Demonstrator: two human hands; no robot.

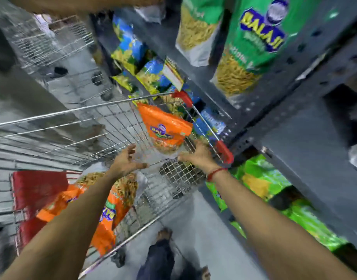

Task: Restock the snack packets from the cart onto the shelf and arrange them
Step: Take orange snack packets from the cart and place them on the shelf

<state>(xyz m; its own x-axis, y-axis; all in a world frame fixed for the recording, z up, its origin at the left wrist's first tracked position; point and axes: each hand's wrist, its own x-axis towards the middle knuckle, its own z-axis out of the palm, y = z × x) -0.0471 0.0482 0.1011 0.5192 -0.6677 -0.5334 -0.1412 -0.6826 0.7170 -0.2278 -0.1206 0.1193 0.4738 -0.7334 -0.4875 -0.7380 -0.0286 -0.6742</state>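
An orange snack packet [165, 130] stands tilted against the far end of the wire cart [72, 112]. My right hand [195, 154] pinches the packet's clear lower edge. My left hand [129, 160] hovers just left of that edge, fingers spread and holding nothing. More orange packets [110, 201] lie in the near part of the cart, partly hidden under my left forearm. The grey metal shelf [307, 126] rises on the right, with green packets [254, 43] on an upper level. The frame is motion-blurred.
Blue-and-yellow packets [133, 49] fill the shelf beyond the cart, and bright green ones [274, 190] lie on a lower level. The cart has red handle ends [224, 152] and a red seat flap [38, 188]. My feet [163, 235] show below. Another arm [72, 5] crosses the top.
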